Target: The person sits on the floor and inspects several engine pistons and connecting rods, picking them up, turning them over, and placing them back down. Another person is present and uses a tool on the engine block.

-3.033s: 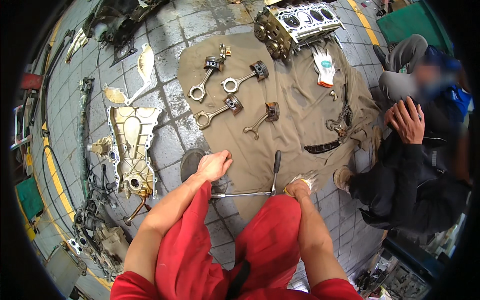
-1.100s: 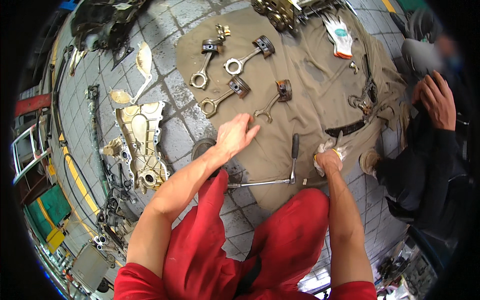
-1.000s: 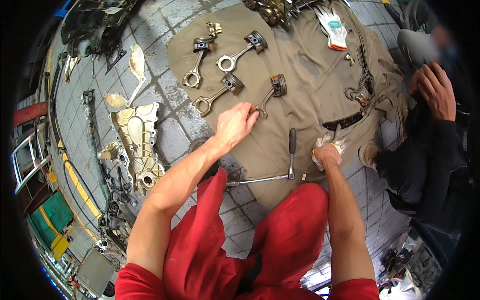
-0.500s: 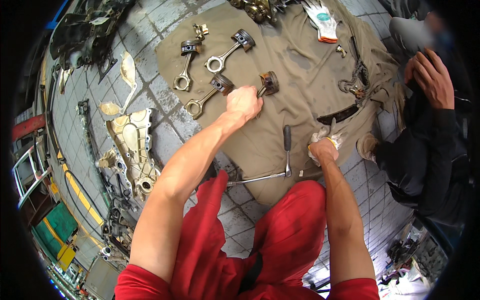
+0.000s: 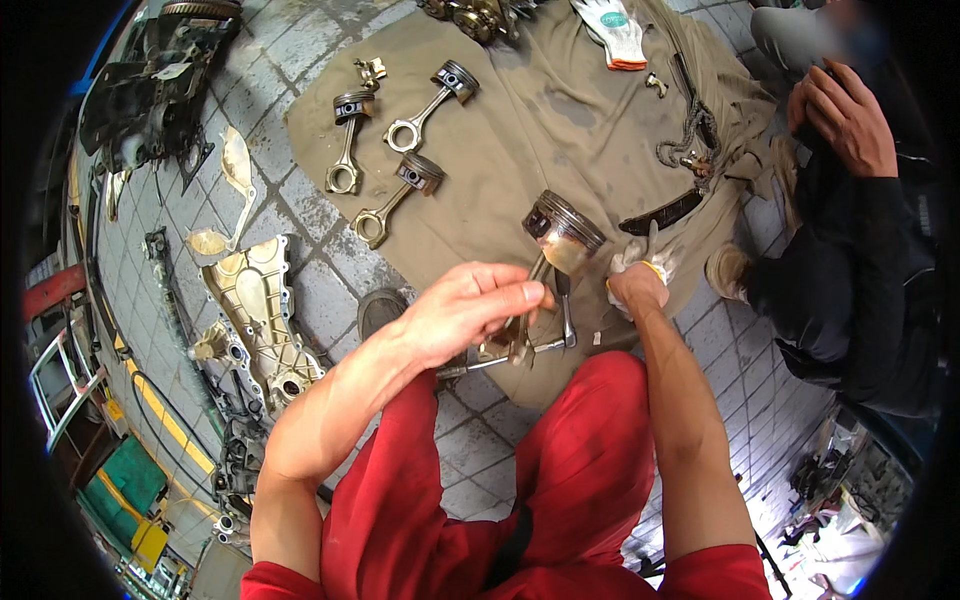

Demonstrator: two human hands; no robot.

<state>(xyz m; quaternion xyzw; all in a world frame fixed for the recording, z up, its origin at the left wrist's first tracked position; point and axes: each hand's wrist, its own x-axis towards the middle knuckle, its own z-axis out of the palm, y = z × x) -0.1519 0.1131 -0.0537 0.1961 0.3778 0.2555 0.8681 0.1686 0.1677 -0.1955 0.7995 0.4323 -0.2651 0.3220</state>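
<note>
My left hand [image 5: 470,310] grips the rod of a piston with connecting rod [image 5: 558,240] and holds it lifted above the tan cloth [image 5: 520,130], its crown tilted up and away from me. My right hand [image 5: 635,280] rests on the cloth just right of the piston, closed around a white rag [image 5: 640,255]. Three more pistons with rods [image 5: 395,185] lie side by side on the far left of the cloth. A ratchet wrench [image 5: 565,320] lies on the cloth below the lifted piston.
A metal engine cover [image 5: 255,310] and other engine parts lie on the tiled floor at left. A white glove [image 5: 612,30], a chain [image 5: 690,130] and a dark curved strip [image 5: 660,212] are on the cloth. Another person [image 5: 850,230] crouches at right.
My left hand reached forward to the nearest piston on the cloth, took hold of it and lifted it toward me. My right hand stayed on the rag.
</note>
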